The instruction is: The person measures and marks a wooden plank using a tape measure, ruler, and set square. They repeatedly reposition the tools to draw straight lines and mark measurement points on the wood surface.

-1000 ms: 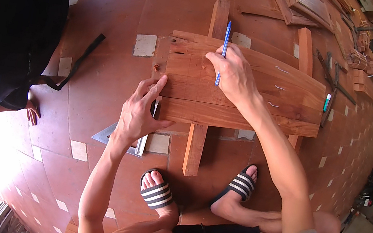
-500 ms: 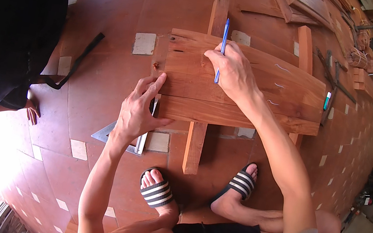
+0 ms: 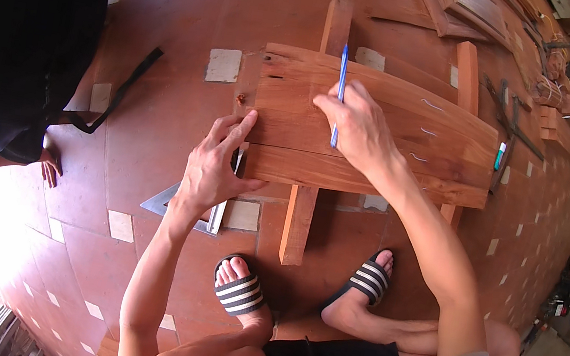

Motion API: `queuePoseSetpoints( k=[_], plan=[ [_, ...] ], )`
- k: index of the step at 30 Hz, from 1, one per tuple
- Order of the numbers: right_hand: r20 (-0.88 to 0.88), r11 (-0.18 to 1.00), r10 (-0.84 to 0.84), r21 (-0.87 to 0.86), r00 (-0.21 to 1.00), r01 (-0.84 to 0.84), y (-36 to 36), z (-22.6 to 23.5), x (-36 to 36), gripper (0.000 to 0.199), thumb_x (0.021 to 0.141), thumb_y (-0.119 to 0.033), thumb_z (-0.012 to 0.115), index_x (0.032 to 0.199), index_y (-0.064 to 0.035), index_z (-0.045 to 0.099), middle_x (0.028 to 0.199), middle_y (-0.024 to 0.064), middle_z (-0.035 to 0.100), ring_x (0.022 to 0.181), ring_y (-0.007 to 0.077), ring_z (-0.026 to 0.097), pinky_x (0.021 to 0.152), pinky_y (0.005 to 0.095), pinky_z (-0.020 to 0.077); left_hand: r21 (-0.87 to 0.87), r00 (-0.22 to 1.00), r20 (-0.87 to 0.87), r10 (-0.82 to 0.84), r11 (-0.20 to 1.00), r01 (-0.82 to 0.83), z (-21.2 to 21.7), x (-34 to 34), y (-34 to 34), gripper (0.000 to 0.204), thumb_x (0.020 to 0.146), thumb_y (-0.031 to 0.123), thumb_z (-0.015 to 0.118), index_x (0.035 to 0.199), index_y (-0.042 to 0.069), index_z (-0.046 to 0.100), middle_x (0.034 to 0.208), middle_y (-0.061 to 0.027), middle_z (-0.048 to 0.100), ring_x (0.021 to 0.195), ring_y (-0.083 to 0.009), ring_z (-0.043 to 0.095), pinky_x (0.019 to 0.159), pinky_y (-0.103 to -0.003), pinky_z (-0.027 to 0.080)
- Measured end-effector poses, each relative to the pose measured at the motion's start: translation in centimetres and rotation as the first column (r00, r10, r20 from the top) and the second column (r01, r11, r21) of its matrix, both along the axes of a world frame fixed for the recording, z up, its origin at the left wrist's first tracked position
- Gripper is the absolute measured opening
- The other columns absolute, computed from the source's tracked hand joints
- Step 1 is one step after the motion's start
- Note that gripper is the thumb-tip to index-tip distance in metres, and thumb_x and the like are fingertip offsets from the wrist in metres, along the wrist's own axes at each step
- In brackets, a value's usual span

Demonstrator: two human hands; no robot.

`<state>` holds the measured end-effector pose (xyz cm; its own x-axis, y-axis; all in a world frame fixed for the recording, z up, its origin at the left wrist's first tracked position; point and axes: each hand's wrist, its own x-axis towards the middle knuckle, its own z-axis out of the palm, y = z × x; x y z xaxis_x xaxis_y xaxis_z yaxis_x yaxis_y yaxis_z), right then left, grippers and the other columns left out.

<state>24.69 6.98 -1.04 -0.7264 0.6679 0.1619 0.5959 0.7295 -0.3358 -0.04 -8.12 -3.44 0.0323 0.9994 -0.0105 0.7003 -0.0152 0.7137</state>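
Note:
My right hand is closed on a blue pen, held nearly upright over the wooden boards. These reddish-brown boards lie side by side as one panel, and several short white curved marks show towards their right end. At the left end of the panel, my left hand has its fingers spread, with fingertips at the board edge and the thumb by the near corner. Partly under that hand and wrist lies a metal triangular square. Where the pen's tip meets the wood is hard to make out.
Two wooden bars support the panel crosswise on the tiled floor. A small green-and-white tube sits by the panel's right end, near metal bar tools. Framed wood panels lie at the far right. Another person is at the left.
My right hand has shifted slightly right and towards me, carrying the pen a little lower over the boards. My left hand stays almost in place at the panel's end.

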Motion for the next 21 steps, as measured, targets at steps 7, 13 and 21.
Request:
queuePoseSetpoints(
  k=[7, 13, 21],
  plan=[
    [0.128, 0.995, 0.025, -0.103, 0.991, -0.012, -0.6, 0.4, -0.1, 0.029, 0.086, 0.006, 0.070, 0.114, 0.0016, 0.078, 0.100, 0.0141, 0.069, 0.097, 0.0323, 0.066, 0.086, 0.0437, 0.0594, 0.001, 1.000, 0.000, 0.000, 1.000, 0.000, -0.1, 0.0, -0.1, 0.120, 0.057, 0.018, 0.104, 0.164, 0.017, 0.049, 0.148, -0.0114, 0.057, 0.114, -0.0275, 0.074, 0.096, -0.044, 0.064],
    [-0.080, 0.998, 0.017, 0.060, 0.997, -0.012, -0.8, 0.0, 0.1, 0.028, 0.086, 0.007, 0.069, 0.112, 0.0014, 0.078, 0.099, 0.0132, 0.069, 0.096, 0.0326, 0.067, 0.084, 0.0437, 0.0593, 0.010, 1.000, 0.015, 0.000, 1.000, 0.000, -0.1, 0.0, 0.0, 0.120, 0.057, 0.018, 0.104, 0.164, 0.017, 0.049, 0.147, -0.0120, 0.057, 0.113, -0.0276, 0.074, 0.096, -0.043, 0.064],
    [-0.097, 0.999, 0.035, 0.020, 0.995, -0.033, -1.9, -0.1, 0.3, 0.025, 0.091, 0.001, 0.065, 0.113, 0.0015, 0.076, 0.101, 0.0163, 0.068, 0.097, 0.0327, 0.065, 0.084, 0.0446, 0.0588, -0.036, 0.999, 0.040, 0.003, 0.999, -0.002, 0.1, 0.1, 0.0, 0.123, 0.055, 0.018, 0.104, 0.164, 0.013, 0.048, 0.149, -0.0135, 0.059, 0.126, -0.0336, 0.067, 0.104, -0.044, 0.062]
  ],
)
